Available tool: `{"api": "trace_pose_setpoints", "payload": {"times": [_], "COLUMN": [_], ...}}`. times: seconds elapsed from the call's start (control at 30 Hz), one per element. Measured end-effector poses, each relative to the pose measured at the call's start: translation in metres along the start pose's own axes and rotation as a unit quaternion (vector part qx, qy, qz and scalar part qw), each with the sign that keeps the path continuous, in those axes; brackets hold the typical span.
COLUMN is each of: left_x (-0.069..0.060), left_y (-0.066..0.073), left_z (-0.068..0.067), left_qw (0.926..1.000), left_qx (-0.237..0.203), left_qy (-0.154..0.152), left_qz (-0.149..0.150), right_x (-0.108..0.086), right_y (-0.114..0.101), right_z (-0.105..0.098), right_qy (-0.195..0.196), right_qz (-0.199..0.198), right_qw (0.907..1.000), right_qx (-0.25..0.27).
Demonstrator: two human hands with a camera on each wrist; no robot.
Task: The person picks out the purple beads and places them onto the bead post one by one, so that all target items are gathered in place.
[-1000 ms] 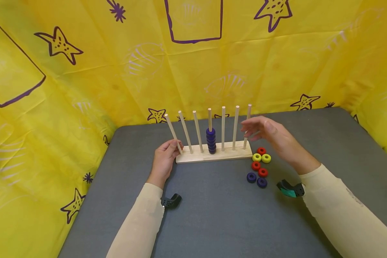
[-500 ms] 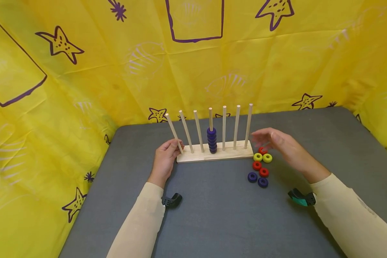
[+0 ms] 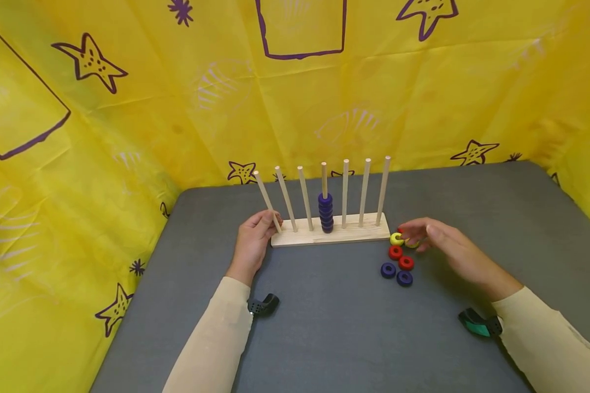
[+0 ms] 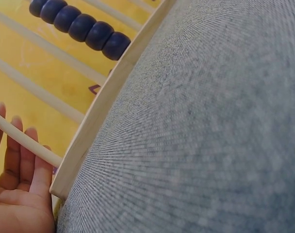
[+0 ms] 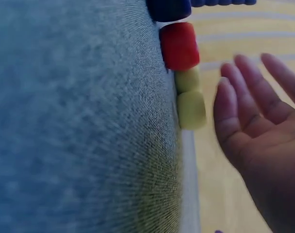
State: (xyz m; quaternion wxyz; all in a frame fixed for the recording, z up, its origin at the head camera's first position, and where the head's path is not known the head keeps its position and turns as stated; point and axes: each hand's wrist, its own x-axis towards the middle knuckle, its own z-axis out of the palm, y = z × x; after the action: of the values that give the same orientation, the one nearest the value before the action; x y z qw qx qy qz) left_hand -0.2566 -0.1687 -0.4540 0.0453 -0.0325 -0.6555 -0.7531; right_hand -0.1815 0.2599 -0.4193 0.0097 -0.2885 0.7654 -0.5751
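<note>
A pale wooden peg stand (image 3: 354, 233) with several upright pegs sits on the table. Stacked dark blue rings (image 3: 326, 213) circle its middle peg. My left hand (image 3: 252, 240) holds the leftmost peg (image 4: 28, 141) low down, its fingers behind the peg in the left wrist view. My right hand (image 3: 444, 245) hovers over the loose rings beside the stand, fingers spread and loosely bent, holding nothing. It partly covers a yellow ring and a red one. Nearby lie another yellow ring (image 3: 396, 239), red rings (image 3: 406, 263) and dark blue rings (image 3: 388, 270).
The grey table (image 3: 324, 327) carries the stand and rings. A yellow cloth (image 3: 295, 109) with purple star drawings hangs behind it and at both sides. Dark straps with camera mounts (image 3: 264, 305) sit on both wrists.
My right hand has moved from beside the rightmost peg down and to the right, over the loose rings. The left hand stays at its peg; the view shifts slightly.
</note>
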Motion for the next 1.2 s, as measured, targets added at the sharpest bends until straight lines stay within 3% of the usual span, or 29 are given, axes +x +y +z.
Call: {"api": "trace_pose_setpoints", "payload": {"times": [0.2, 0.53, 0.9, 1.2], "left_x": [0.000, 0.001, 0.000, -0.001], "left_y": [0.003, 0.002, 0.004, 0.002], "left_z": [0.002, 0.000, -0.001, 0.000], "left_qw": [1.0000, 0.9997, 0.9998, 0.9999], "left_qx": [-0.003, -0.016, -0.018, -0.011], "left_qy": [-0.004, -0.009, -0.010, -0.006], "left_qz": [0.008, 0.014, 0.008, -0.003], "right_x": [-0.012, -0.017, -0.016, -0.018], "right_y": [0.005, 0.011, 0.014, 0.019], "right_z": [-0.001, -0.002, 0.001, 0.003], "right_qy": [-0.009, -0.041, -0.059, -0.109], "right_qz": [0.004, 0.037, 0.077, 0.097], "right_qw": [0.9997, 0.9982, 0.9946, 0.9869], "right_qx": [0.021, 0.022, -0.037, -0.068]}}
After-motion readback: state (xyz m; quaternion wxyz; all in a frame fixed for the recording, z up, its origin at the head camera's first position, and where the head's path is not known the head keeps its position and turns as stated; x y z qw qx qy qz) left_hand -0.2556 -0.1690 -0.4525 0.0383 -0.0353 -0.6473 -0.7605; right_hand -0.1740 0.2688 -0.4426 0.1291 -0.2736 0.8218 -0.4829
